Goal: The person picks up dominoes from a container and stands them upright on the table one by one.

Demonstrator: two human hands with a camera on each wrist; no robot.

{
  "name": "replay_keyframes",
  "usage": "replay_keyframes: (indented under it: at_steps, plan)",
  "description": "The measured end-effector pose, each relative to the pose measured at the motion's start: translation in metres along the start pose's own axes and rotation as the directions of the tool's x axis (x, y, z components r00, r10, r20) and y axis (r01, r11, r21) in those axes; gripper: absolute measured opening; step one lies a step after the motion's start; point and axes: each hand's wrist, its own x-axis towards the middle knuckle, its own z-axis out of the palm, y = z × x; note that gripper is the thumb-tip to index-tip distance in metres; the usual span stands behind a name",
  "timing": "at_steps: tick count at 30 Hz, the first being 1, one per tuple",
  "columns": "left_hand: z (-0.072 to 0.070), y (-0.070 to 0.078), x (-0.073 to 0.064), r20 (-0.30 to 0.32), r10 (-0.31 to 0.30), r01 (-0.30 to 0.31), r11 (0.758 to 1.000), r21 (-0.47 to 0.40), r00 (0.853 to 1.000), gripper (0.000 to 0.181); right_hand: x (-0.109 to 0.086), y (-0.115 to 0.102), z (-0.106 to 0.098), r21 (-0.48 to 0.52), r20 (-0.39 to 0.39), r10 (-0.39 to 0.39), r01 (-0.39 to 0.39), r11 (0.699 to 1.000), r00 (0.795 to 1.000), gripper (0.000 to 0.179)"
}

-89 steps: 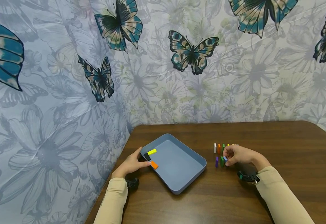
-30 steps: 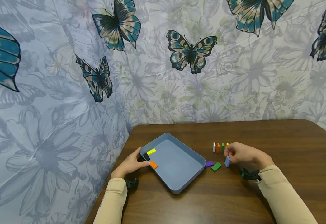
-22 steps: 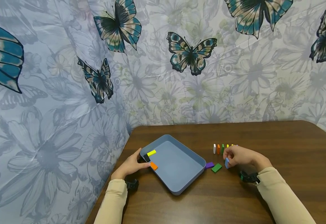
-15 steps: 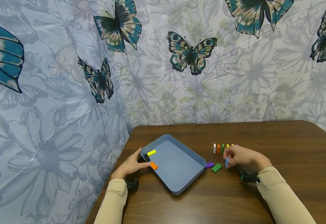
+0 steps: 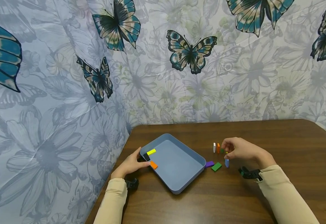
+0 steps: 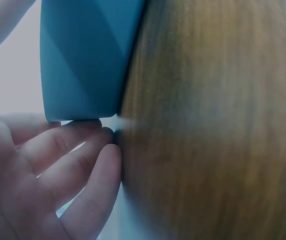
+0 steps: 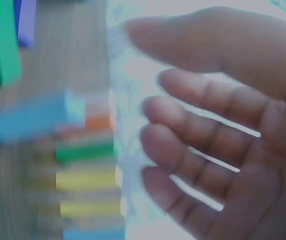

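Note:
My left hand [image 5: 131,163] grips the left corner of a grey-blue tray [image 5: 192,154], thumb at the rim; in the left wrist view its fingers [image 6: 63,145] touch the tray's outer wall [image 6: 83,60]. Over on the right, my right hand [image 5: 242,150] hovers with nothing in it, fingers spread from the thumb in the right wrist view. A blue domino block [image 5: 226,163] stands on end just below it. Two blocks lie flat beside the tray, one purple [image 5: 209,164] and one green [image 5: 216,167]. Behind the hand runs a row of standing blocks, partly hidden.
Inside the tray's left corner lie a yellow block [image 5: 151,151], a black block [image 5: 146,156] and an orange block [image 5: 153,165]. The row's left end shows a white block [image 5: 214,147] and an orange one [image 5: 218,147]. A patterned wall cloth [image 5: 157,93] hangs behind the wooden table [image 5: 291,149].
The purple and green blocks, upright earlier, now lie flat by the tray. My right hand has let go of the blue block and risen slightly. The left hand and tray stay put.

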Motion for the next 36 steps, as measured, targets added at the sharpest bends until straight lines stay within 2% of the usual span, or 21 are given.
replay_keyframes:
  at_steps: [5,10,14,23,29,36]
  plan:
    - [0.001,0.000,-0.001,-0.006,-0.004,0.004,1.000,0.001,1.000,0.111,0.018,-0.018,0.021,-0.086,-0.030,-0.076,0.073,0.994,0.997,0.024]
    - [0.002,0.000,-0.002,0.002,-0.006,0.006,1.000,0.001,1.000,0.110,0.030,-0.016,0.044,-0.171,-0.014,-0.067,0.063,0.983,0.998,0.029]
    - [0.001,0.000,-0.002,-0.001,-0.001,0.001,1.000,-0.005,1.000,0.110,0.034,-0.014,0.051,-0.224,-0.019,-0.076,0.070,0.972,0.997,0.028]
    - [-0.001,0.001,-0.001,-0.005,0.002,-0.002,1.000,0.004,1.000,0.112,0.039,-0.012,0.056,-0.268,0.007,-0.089,0.088,0.959,0.996,0.018]
    - [0.000,0.002,-0.001,-0.003,-0.001,0.001,1.000,-0.006,1.000,0.109,0.037,-0.011,0.058,-0.248,0.019,-0.120,0.121,0.961,0.993,0.016]
    - [0.001,0.002,-0.001,-0.008,0.001,-0.001,1.000,-0.002,1.000,0.108,0.038,-0.009,0.061,-0.212,0.018,-0.070,0.072,0.975,0.997,0.017]
